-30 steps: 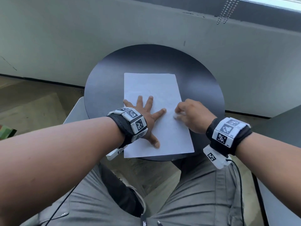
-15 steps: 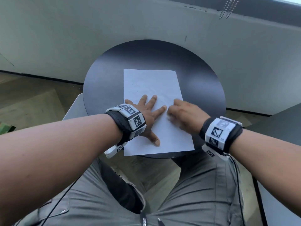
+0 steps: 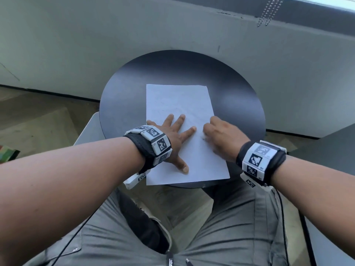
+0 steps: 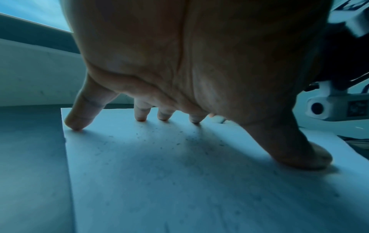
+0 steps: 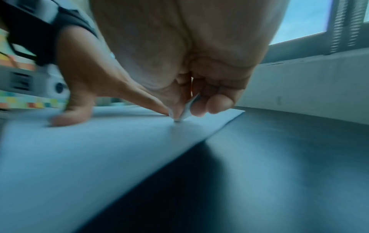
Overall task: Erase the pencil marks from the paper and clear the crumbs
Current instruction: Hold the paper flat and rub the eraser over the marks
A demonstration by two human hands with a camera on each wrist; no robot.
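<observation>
A white sheet of paper (image 3: pixel 178 104) lies on a round black table (image 3: pixel 123 96). My left hand (image 3: pixel 173 135) lies flat on the paper's left half, fingers spread and pressing it down (image 4: pixel 139 116). Dark eraser crumbs (image 4: pixel 175 138) are scattered on the paper under that hand. My right hand (image 3: pixel 217 133) sits at the paper's right side, blurred, fingers curled round a small white eraser (image 5: pixel 184 111) whose tip touches the paper (image 5: pixel 119 141). Faint pencil lines (image 3: pixel 184 114) show above the hands.
The table stands against a grey wall (image 3: pixel 76 45) with a window sill above. A bead chain (image 3: pixel 269 10) hangs at the top right. My grey-trousered legs (image 3: pixel 230 237) are below the table's near edge. A light seat corner (image 3: pixel 88 129) sits left of the table.
My right hand with the eraser has shifted left, then back right and up across the paper. The left hand has stayed flat on the sheet.
</observation>
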